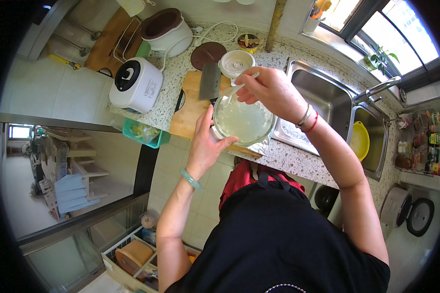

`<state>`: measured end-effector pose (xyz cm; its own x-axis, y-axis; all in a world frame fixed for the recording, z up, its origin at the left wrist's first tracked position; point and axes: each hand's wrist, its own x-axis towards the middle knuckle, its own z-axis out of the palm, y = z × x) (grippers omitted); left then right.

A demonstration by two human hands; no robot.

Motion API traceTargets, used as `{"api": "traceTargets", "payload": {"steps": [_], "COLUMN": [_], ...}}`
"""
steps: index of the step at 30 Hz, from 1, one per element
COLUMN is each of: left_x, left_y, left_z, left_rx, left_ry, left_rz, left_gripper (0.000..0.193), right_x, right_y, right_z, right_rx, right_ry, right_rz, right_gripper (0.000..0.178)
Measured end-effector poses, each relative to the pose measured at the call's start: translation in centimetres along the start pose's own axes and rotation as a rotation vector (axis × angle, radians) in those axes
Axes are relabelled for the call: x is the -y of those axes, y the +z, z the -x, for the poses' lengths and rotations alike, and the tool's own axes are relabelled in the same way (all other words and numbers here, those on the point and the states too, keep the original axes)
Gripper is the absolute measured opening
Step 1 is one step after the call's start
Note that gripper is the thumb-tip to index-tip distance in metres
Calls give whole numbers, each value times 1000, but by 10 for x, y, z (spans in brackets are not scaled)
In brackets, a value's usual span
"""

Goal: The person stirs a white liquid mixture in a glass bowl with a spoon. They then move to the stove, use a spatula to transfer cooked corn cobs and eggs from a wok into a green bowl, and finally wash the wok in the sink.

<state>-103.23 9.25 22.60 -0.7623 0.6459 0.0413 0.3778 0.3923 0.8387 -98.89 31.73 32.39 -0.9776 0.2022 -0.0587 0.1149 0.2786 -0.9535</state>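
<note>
Near the middle of the counter's front, 1 glass bowl [247, 119] of cloudy liquid is over the wooden board [193, 115]. The left hand [206, 141] holds its side; the right hand [266, 88] pinches 1 pale utensil [255, 75] above it. Beyond lies 1 cleaver [210, 80].

Cleaver [209, 82] loses its handle end behind left hand [206, 146] and glass bowl [247, 141]; pale utensil [255, 75], perhaps a spoon, mostly covered by right hand [270, 88]; beaded strand [284, 285] cut by lower edge; rightmost jars [419, 141] too small to identify.
</note>
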Motion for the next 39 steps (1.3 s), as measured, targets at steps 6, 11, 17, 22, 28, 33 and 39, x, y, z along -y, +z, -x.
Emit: {"api": "traceTargets", "payload": {"steps": [6,11,17,22,28,33,39], "left_x": [9,6,6,4,10,5,14], "left_y": [2,-2,0,-1,-1,-1,-4], "left_z": [-4,2,0,0,1,-1,7], "left_rx": [20,18,34,41,32,40,23], "left_ry": [13,-15,-5,-17,0,13,5], "left_rz": [-8,47,23,6,68,1,82], "left_gripper": [106,105,103,101,107,104,99], "right_x": [-70,-27,-31,-65,-9,-61,-27], "right_y": [49,13,34,40,21,47,21], "right_z": [-24,2,-13,-13,3,-17,4], "right_rx": [-9,25,-23,-3,-113,24,54], "right_ry": [-177,-8,-38,-24,-139,-158,-34], "right_rz": [539,76,127,259,-34,476,168], "right_gripper": [24,29,28,28,28,30,31]}}
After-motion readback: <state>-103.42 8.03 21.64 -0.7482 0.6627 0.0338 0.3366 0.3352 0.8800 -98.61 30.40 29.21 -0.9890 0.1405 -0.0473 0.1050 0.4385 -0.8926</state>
